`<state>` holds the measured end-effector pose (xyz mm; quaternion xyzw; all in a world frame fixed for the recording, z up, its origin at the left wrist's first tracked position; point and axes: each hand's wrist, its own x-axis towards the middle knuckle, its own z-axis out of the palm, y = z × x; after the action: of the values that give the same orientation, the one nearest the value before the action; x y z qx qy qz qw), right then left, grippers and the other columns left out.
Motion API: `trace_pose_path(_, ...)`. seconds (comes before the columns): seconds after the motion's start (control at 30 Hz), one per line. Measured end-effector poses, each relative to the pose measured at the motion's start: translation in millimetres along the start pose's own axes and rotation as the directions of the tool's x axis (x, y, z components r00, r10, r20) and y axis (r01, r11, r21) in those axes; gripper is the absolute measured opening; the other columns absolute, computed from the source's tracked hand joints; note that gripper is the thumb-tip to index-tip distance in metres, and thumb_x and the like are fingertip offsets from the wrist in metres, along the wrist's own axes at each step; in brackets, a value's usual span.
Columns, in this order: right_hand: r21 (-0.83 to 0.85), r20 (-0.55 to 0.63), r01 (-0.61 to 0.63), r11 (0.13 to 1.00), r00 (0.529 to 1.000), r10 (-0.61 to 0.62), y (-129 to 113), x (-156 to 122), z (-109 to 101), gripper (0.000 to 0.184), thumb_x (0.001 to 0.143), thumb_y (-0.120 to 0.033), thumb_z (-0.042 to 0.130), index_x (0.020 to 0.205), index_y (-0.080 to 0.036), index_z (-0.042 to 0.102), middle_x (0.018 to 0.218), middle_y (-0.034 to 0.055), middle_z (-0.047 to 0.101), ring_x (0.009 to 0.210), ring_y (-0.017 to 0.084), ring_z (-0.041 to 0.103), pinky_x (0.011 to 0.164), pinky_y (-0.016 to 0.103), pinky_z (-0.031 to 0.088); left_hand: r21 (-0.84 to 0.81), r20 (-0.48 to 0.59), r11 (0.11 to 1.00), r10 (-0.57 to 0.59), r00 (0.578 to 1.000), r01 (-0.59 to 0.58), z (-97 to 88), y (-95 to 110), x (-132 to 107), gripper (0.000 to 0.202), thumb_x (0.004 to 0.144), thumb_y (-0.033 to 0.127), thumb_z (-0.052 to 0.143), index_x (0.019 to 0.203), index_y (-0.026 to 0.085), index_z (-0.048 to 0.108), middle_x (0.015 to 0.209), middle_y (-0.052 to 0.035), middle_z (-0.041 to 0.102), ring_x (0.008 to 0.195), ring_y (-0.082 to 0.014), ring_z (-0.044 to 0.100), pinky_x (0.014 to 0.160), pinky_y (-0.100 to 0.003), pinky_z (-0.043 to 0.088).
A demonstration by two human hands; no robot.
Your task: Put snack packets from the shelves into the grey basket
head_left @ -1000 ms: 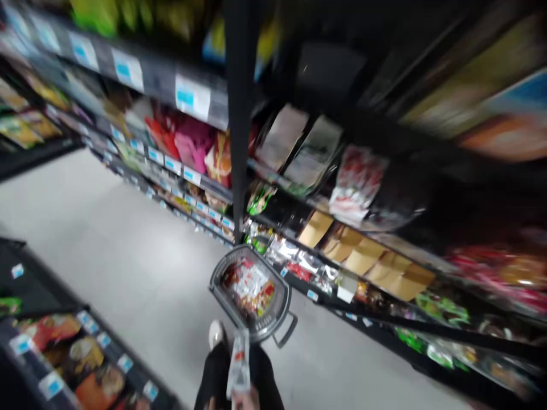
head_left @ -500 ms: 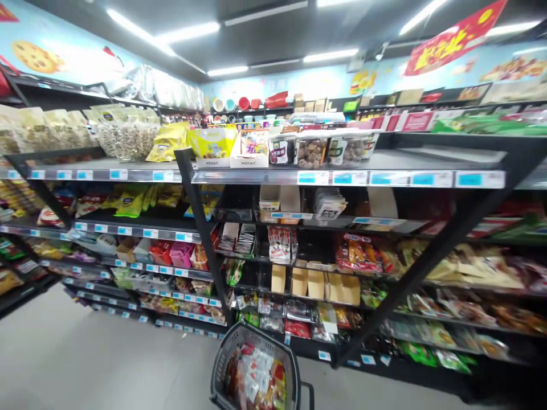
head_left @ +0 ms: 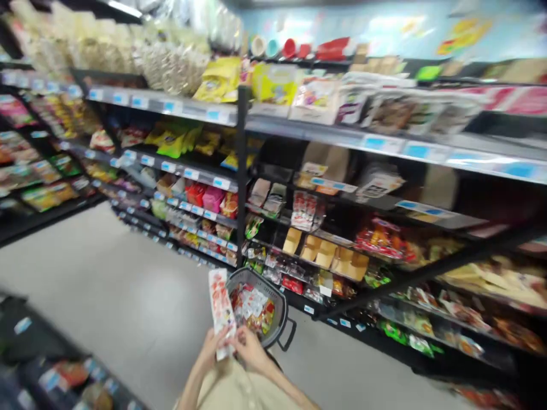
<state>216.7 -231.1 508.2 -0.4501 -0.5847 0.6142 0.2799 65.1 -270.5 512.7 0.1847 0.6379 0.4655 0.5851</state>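
My left hand [head_left: 210,345] grips the lower part of a long, narrow white snack packet [head_left: 221,302] with red print. The packet stands up from my hands, slightly tilted, in front of my body. My right hand [head_left: 250,347] is closed at the packet's lower right edge, its fingers pinched against it; the exact fingertip contact is blurred. Just beyond the packet, a dark grey shopping basket [head_left: 280,319] rests on the floor. Several snack bags [head_left: 252,307] in red, white and yellow lie inside it.
Shelving [head_left: 241,188] with bagged snacks runs behind the basket, and a diagonal black brace [head_left: 410,267] crosses its right side. Small tan boxes [head_left: 327,253] sit on a lower tier. Another low shelf [head_left: 115,393] with goods stands at the lower left. Grey floor [head_left: 141,273] lies between.
The view has tilted down and shifted, so the basket appears higher in it. Both my hands and the snack packet have come into view.
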Motion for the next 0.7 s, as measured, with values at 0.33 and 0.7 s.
trace_pose_path(0.33, 0.256, 0.043, -0.145, 0.956, 0.989, 0.139, -37, -15, 33, 0.047, 0.068, -0.057, 0.083, 0.097, -0.026, 0.061, 0.087, 0.0044, 0.077, 0.073, 0.023, 0.072, 0.061, 0.033, 0.058, -0.209, 0.141, 0.972, 0.137, 0.98, -0.106, -22.1, 37, -43, 0.077, 0.06, 0.071, 0.087, 0.095, 0.004, 0.078, 0.079, -0.0129, 0.076, 0.065, -0.0189, 0.068, 0.064, -0.03, 0.056)
trace_pose_path(0.7, 0.306, -0.091, -0.044, 0.951, 0.993, 0.075, -55, -14, 35, 0.039, 0.081, -0.055, 0.077, 0.099, -0.02, 0.076, 0.102, 0.0067, 0.079, 0.092, 0.023, 0.07, 0.085, 0.034, 0.056, -0.113, 0.25, 0.991, 0.102, 0.963, -0.076, -37.7, 39, -53, 0.073, 0.063, 0.071, 0.085, 0.091, 0.005, 0.079, 0.083, -0.0132, 0.077, 0.073, -0.0216, 0.071, 0.07, -0.03, 0.055)
